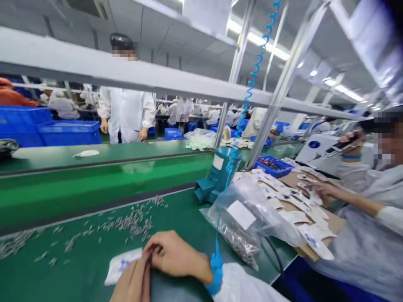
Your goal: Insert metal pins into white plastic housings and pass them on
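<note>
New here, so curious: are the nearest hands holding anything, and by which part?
Cannot tell: the left hand and right hand meet at the white piece, hiding any grip.

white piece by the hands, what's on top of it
A blue mark shows on the white piece. The left hand blocks the view of its near right part, so anything on that part cannot be seen.

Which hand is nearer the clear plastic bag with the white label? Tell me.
Right. The right hand is to the left of the clear plastic bag, apart from it; the left hand is farther left.
</note>
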{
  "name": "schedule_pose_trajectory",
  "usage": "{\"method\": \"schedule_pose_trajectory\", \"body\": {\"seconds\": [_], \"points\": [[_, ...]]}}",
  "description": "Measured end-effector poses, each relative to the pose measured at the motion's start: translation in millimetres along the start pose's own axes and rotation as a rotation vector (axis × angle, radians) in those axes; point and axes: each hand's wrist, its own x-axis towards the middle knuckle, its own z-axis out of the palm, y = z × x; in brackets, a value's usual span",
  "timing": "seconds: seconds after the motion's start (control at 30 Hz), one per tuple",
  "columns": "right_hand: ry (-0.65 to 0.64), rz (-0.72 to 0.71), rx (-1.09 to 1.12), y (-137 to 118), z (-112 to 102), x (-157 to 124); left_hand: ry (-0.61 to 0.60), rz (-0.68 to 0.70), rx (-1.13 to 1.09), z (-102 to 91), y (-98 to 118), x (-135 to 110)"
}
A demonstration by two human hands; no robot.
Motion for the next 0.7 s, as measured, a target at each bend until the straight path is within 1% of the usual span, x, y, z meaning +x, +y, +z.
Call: {"method": "schedule_pose_trajectory", "body": {"seconds": [0.03, 0.13, 0.23, 0.27, 0.33, 0.4, 0.43, 0.53, 0.6, 0.7], "points": [[0.029, -0.022, -0.054, -0.7, -1.4, -1.8, -0.020, 0.025, -0.005, -9.0, 3.5, 2.0], [0.097, -0.037, -0.179, 0.1, -6.0, -6.5, -0.095, -0.085, -0.018, -42.0, 18.7, 8.4], [0.035, -0.042, -0.186, 7.5, -9.4, -7.9, -0.148, -0.212, 0.001, -66.0, 25.2, 9.6], [0.004, -0.050, -0.182, 8.7, -9.7, -9.2, -0.180, -0.241, 0.003, -72.1, 24.8, 7.2], [-0.052, -0.073, -0.178, 6.9, -9.1, -13.2, -0.278, -0.258, -0.009, -81.1, 21.5, -0.4], [-0.093, -0.101, -0.168, 0.7, -6.2, -16.5, -0.356, -0.255, -0.025, -85.0, 16.8, -8.7], [-0.105, -0.108, -0.162, -3.2, -4.1, -17.0, -0.375, -0.267, -0.030, -85.2, 14.8, -11.8], [-0.117, -0.097, -0.176, -14.6, 4.0, -13.0, -0.381, -0.339, -0.035, -82.3, 11.9, -15.6], [-0.145, -0.084, -0.242, -21.0, 9.5, -7.3, -0.393, -0.349, -0.038, -80.1, 12.1, -15.0], [-0.218, -0.084, -0.400, -29.8, 15.4, 2.0, -0.391, -0.324, -0.025, -78.2, 12.7, -14.9]]}}
